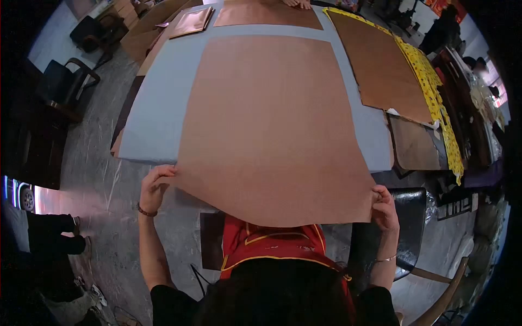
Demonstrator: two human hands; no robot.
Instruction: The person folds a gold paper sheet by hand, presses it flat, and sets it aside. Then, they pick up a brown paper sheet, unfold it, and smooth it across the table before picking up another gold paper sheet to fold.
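A large brown sheet (266, 119), paper or cloth by its look, stretches over the pale table top (155, 103) and hangs past the near edge. My left hand (156, 187) pinches its near left corner. At the near right corner, my right hand (384, 207) has its fingers closed on the same sheet. Between the two hands the near edge sags in a curve above my red apron (272, 247). The far end of the sheet lies flat on the table.
Another brown sheet (266, 13) lies at the far end, with another person's hands (298, 3) on it. Brown boards (380, 65) and yellow patterned cloth (421, 70) line the right side. A black chair (408, 223) stands right of me. A flat coppery packet (191, 23) rests far left.
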